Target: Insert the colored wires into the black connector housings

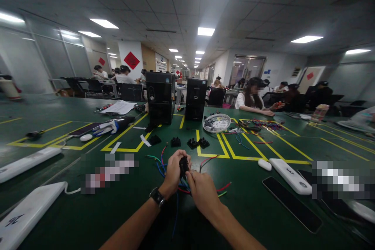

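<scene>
My left hand point(173, 172), with a black watch on its wrist, is closed around a small black connector block point(183, 165) held just above the green table point(123, 211). My right hand point(202, 192) is closed beside it, fingertips pinching at the block's lower side where coloured wires point(222, 187) run out. Red, blue, green and black wires trail from under both hands onto the table. Several more small black blocks point(193, 143) lie farther back.
Two black computer cases point(160, 97) stand at the table's middle, a white fan grille point(217, 122) to their right. White power strips point(290, 175) and a dark phone point(290, 203) lie at the right, more white strips point(26, 213) at the left. People sit at the far side.
</scene>
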Tool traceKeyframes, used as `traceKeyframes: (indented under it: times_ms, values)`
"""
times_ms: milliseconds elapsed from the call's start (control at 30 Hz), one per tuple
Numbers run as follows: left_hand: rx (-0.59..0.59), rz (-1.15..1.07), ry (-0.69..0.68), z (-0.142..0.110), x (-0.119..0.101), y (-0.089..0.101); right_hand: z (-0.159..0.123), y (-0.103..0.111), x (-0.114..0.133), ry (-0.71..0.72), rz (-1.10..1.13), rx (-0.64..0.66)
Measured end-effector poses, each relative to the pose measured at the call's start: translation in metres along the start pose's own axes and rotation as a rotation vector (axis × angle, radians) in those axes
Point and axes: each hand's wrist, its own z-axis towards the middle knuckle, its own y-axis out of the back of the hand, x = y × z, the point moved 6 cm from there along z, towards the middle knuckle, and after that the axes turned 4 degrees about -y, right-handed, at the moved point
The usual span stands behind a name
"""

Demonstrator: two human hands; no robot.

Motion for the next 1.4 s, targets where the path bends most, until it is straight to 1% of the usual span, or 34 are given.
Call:
traceKeyframes:
  times_ms: [67, 100, 200, 267, 333, 433, 600, 767, 867, 933, 1033, 1133, 1200, 1267, 1333, 1367, 1400]
  values:
    - [-0.002, 0.012, -0.029, -0.001, 0.0, 0.002, -0.002, 0.001, 0.001, 0.006, -0.012, -0.014]
    - [0.007, 0.008, -0.02, -0.001, 0.0, 0.002, -0.002, 0.002, 0.0, 0.018, -0.019, -0.015]
    - [0.05, -0.032, 0.052, -0.004, 0.0, -0.002, -0.003, 0.005, -0.008, 0.049, -0.034, -0.019]
    - [0.045, -0.063, 0.068, -0.004, 0.0, -0.004, -0.003, 0.007, -0.014, 0.048, -0.032, -0.035]
    - [0.024, -0.076, 0.052, -0.003, -0.001, -0.004, -0.002, 0.009, -0.016, 0.043, -0.02, -0.05]
    - [0.006, -0.066, 0.028, -0.002, 0.001, -0.001, -0.002, 0.011, -0.011, 0.049, 0.029, -0.059]
    - [0.024, -0.101, 0.053, -0.002, 0.004, -0.003, -0.003, 0.017, -0.005, 0.066, 0.106, -0.085]
    - [-0.037, -0.182, 0.075, -0.001, 0.0, -0.005, -0.003, 0.006, -0.008, 0.038, -0.042, -0.055]
    - [-0.014, -0.189, 0.074, 0.0, -0.003, -0.003, -0.003, 0.004, -0.005, 0.044, -0.071, -0.047]
    - [-0.007, -0.166, 0.061, 0.002, -0.005, 0.001, -0.003, 0.009, -0.005, 0.03, -0.06, -0.057]
    - [-0.048, -0.138, 0.034, 0.006, -0.005, 0.012, 0.0, 0.019, -0.014, -0.018, -0.016, -0.081]
    - [-0.075, -0.149, 0.062, 0.007, -0.001, 0.018, 0.01, 0.025, -0.036, -0.083, 0.037, -0.094]
    - [-0.04, -0.17, 0.099, 0.007, 0.001, 0.015, 0.019, 0.022, -0.05, -0.125, 0.067, -0.082]
    - [0.036, -0.194, 0.116, 0.006, 0.0, 0.008, 0.027, 0.014, -0.056, -0.128, 0.104, -0.011]
    - [0.101, -0.214, 0.106, 0.005, -0.005, 0.001, 0.032, 0.006, -0.051, -0.061, 0.155, 0.076]
    - [0.113, -0.215, 0.094, 0.005, -0.007, -0.002, 0.032, 0.005, -0.046, -0.019, 0.177, 0.081]
    - [0.108, -0.206, 0.077, 0.005, -0.009, -0.002, 0.032, 0.008, -0.04, 0.017, 0.193, 0.048]
